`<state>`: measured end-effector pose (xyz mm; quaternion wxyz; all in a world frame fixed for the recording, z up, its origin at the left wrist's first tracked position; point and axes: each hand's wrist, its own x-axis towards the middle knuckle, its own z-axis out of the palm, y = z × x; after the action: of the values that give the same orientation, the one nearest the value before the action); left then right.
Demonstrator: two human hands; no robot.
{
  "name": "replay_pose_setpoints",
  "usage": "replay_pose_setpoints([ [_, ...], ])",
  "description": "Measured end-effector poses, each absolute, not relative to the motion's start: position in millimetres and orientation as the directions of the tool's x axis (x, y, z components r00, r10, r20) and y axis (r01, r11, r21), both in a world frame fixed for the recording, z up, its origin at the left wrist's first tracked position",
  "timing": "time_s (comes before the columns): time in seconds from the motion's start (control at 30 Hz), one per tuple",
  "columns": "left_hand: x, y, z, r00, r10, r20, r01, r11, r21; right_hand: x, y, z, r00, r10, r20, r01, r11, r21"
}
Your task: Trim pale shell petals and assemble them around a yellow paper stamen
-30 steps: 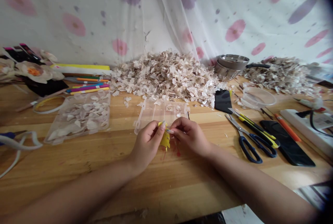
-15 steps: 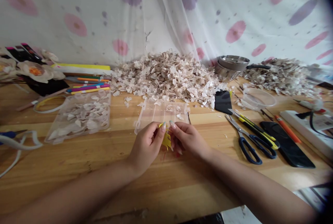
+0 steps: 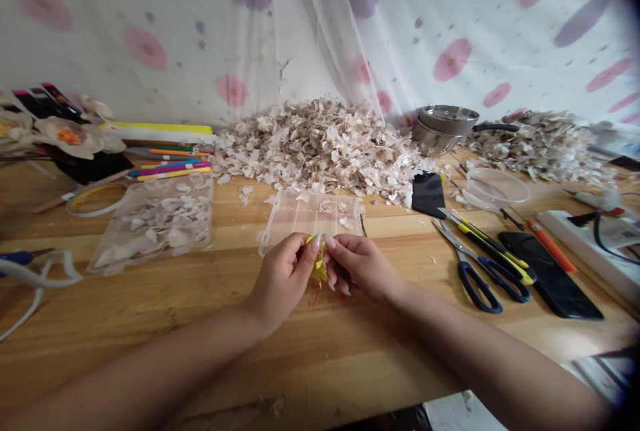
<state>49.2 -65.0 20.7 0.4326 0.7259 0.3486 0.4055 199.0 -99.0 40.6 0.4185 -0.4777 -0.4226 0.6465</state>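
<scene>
A small, thin yellow piece with a ragged edge (image 3: 319,273) hangs between my hands, over the table in front of me. My left hand (image 3: 286,269) is closed and pinches its top between thumb and fingers. Close against those fingertips, my right hand (image 3: 364,265) is closed too, its thumb and index finger pinching the piece's right edge, while its other fingers curl below. The fingers cover much of the piece. Just beyond my hands lies a clear compartment box (image 3: 287,217) with a few pale flakes in it.
Behind stands a large heap of pale petal-like flakes (image 3: 320,144). Another clear box (image 3: 107,254) of flakes lies left, near pens (image 3: 175,171). To the right are scissors (image 3: 480,284), a utility knife (image 3: 493,247), a black phone (image 3: 550,277) and a power strip (image 3: 575,237).
My fingertips have come closer together, the right hand shifting slightly left. Less of the yellow piece shows below them, and it looks more folded.
</scene>
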Motion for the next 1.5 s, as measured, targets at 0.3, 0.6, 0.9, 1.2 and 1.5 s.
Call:
replay_pose_setpoints([
  [0.3, 52.8, -62.7, 18.8, 0.389, 0.887, 0.247, 0.19, -0.34, 0.921, 196.8, -99.2, 39.5, -0.008, 0.984, -0.177, -0.063, -0.177, -0.982],
  [0.6, 55.2, -63.0, 17.6, 0.384, 0.903, 0.191, 0.195, -0.282, 0.939, 196.6, -99.0, 33.4, 0.044, 0.994, -0.105, -0.077, -0.101, -0.992],
  [0.9, 54.5, -62.5, 19.6, 0.349, 0.921, 0.17, 0.17, -0.241, 0.956, 201.1, -96.8, 38.5, -0.02, 0.991, -0.134, -0.118, -0.136, -0.984],
  [1.2, 53.5, -64.1, 18.6, 0.369, 0.911, 0.184, 0.123, -0.244, 0.962, 198.0, -97.2, 38.7, -0.156, 0.925, -0.346, -0.171, -0.37, -0.913],
  [1.5, 53.9, -64.5, 17.5, 0.376, 0.914, 0.156, 0.162, -0.23, 0.96, 198.2, -98.1, 42.4, -0.035, 0.965, -0.259, -0.173, -0.262, -0.95],
])
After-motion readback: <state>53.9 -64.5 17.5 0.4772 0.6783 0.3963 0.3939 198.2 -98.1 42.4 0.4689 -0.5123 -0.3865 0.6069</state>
